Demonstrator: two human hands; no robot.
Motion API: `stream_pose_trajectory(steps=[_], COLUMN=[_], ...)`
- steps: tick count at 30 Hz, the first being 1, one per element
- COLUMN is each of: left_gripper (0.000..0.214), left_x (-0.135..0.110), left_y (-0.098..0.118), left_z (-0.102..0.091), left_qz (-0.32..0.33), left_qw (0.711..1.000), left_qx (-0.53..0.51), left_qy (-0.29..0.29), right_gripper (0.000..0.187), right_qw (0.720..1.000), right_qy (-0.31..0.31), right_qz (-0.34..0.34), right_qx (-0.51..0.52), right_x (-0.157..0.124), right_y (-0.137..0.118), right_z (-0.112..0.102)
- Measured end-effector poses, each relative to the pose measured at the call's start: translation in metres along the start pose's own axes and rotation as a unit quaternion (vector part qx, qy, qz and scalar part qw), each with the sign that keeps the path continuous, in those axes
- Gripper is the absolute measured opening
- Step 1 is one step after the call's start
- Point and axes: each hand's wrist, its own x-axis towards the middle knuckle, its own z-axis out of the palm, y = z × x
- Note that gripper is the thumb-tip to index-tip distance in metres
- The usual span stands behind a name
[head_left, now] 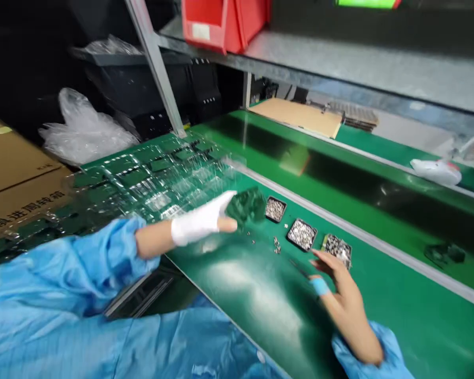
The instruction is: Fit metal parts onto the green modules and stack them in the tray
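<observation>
My left hand (203,218), in a white glove with bare fingertips, is closed on a dark, glossy green piece (245,205), blurred by motion. My right hand (342,289) has a blue wrap on the thumb and holds thin, dark tweezers (299,268) that point away to the left. Beyond the hands stand a small tray of metal parts (275,209), a middle tray of shiny metal parts (302,234) and a right tray of metal parts (337,249). Loose metal bits (277,245) lie on the green work surface (245,284).
Clear plastic blister trays (161,179) cover the left side. A green conveyor belt (339,205) runs behind a metal rail, with a dark clear piece (444,254) on it. Overhead, a metal shelf (339,66) carries a red bin (225,23). A cardboard box (19,168) stands far left.
</observation>
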Motion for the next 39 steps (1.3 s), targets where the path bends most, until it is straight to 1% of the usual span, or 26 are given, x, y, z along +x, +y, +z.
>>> stream_pose_trajectory(steps=[2, 3, 4, 5, 6, 7, 8, 9, 10, 11, 12, 14, 16, 18, 20, 23, 24, 25, 27, 28, 30, 32, 34, 37, 39], left_gripper=[0.078, 0.077, 0.078, 0.080, 0.082, 0.082, 0.075, 0.062, 0.045, 0.026, 0.020, 0.023, 0.024, 0.024, 0.023, 0.023, 0.022, 0.021, 0.020, 0.021, 0.025, 0.030, 0.036, 0.042, 0.039], left_x=[-0.045, -0.062, -0.075, -0.083, -0.087, -0.086, -0.082, -0.076, -0.067, -0.057, -0.047, -0.028, -0.013, -0.002, 0.003, 0.002, -0.002, -0.007, -0.020, -0.028, -0.043, -0.055, -0.063, -0.069, -0.071], left_y=[-0.011, -0.017, -0.023, -0.029, -0.034, -0.039, -0.042, -0.045, -0.046, -0.048, -0.049, -0.052, -0.057, -0.062, -0.064, -0.059, -0.054, -0.047, -0.032, -0.024, -0.011, -0.003, 0.001, -0.004, -0.011], left_z=[0.051, 0.073, 0.091, 0.103, 0.111, 0.113, 0.111, 0.105, 0.097, 0.089, 0.081, 0.071, 0.071, 0.075, 0.078, 0.079, 0.079, 0.080, 0.088, 0.094, 0.109, 0.124, 0.134, 0.138, 0.136], left_qz=[-0.054, -0.073, -0.085, -0.089, -0.092, -0.099, -0.107, -0.114, -0.118, -0.107, -0.082, -0.041, -0.031, -0.044, -0.056, -0.058, -0.050, -0.034, 0.021, 0.057, 0.124, 0.164, 0.181, 0.215, 0.231], left_qw=[0.994, 0.989, 0.987, 0.986, 0.985, 0.983, 0.982, 0.981, 0.979, 0.973, 0.958, 0.914, 0.871, 0.842, 0.830, 0.833, 0.843, 0.861, 0.904, 0.919, 0.931, 0.932, 0.934, 0.940, 0.945], left_qx=[-0.053, -0.073, -0.076, -0.070, -0.058, -0.039, -0.008, 0.038, 0.098, 0.181, 0.266, 0.401, 0.485, 0.528, 0.545, 0.541, 0.528, 0.504, 0.428, 0.387, 0.337, 0.316, 0.304, 0.264, 0.229], left_qy=[-0.076, -0.102, -0.114, -0.120, -0.134, -0.148, -0.155, -0.153, -0.138, -0.100, -0.070, -0.051, -0.073, -0.096, -0.107, -0.100, -0.086, -0.062, 0.003, 0.034, 0.070, 0.071, 0.052, -0.002, -0.033], right_gripper=[0.066, 0.072, 0.072, 0.068, 0.062, 0.057, 0.053, 0.051, 0.050, 0.050, 0.051, 0.060, 0.068, 0.065, 0.055, 0.047, 0.045, 0.041, 0.032, 0.027, 0.020, 0.020, 0.025, 0.027, 0.023], right_qw=[0.992, 0.986, 0.982, 0.980, 0.981, 0.982, 0.983, 0.983, 0.982, 0.980, 0.977, 0.973, 0.977, 0.987, 0.993, 0.995, 0.996, 0.996, 0.993, 0.987, 0.960, 0.927, 0.910, 0.906, 0.907], right_qy=[-0.086, -0.115, -0.136, -0.147, -0.152, -0.157, -0.162, -0.171, -0.180, -0.189, -0.198, -0.211, -0.197, -0.153, -0.111, -0.089, -0.084, -0.074, -0.050, -0.040, -0.032, -0.032, -0.037, -0.075, -0.107], right_qz=[-0.034, -0.047, -0.054, -0.057, -0.056, -0.054, -0.053, -0.052, -0.052, -0.054, -0.057, -0.067, -0.067, -0.050, -0.032, -0.024, -0.017, -0.004, 0.039, 0.066, 0.118, 0.160, 0.186, 0.174, 0.148], right_qx=[0.083, 0.107, 0.118, 0.118, 0.108, 0.089, 0.063, 0.032, 0.002, -0.024, -0.044, -0.059, -0.044, -0.012, 0.016, 0.032, 0.037, 0.048, 0.098, 0.143, 0.253, 0.338, 0.369, 0.379, 0.380], right_x=[0.001, 0.000, -0.001, -0.003, -0.006, -0.008, -0.010, -0.011, -0.012, -0.012, -0.012, -0.010, -0.008, -0.006, -0.005, -0.005, -0.005, -0.005, -0.006, -0.006, -0.007, -0.008, -0.009, -0.015, -0.019], right_y=[-0.021, -0.030, -0.036, -0.039, -0.039, -0.037, -0.033, -0.028, -0.023, -0.019, -0.015, -0.013, -0.015, -0.019, -0.021, -0.022, -0.024, -0.026, -0.033, -0.038, -0.048, -0.057, -0.064, -0.067, -0.063], right_z=[0.022, 0.031, 0.038, 0.042, 0.044, 0.045, 0.044, 0.044, 0.043, 0.042, 0.041, 0.040, 0.036, 0.029, 0.023, 0.020, 0.022, 0.024, 0.032, 0.036, 0.045, 0.051, 0.052, 0.046, 0.037])
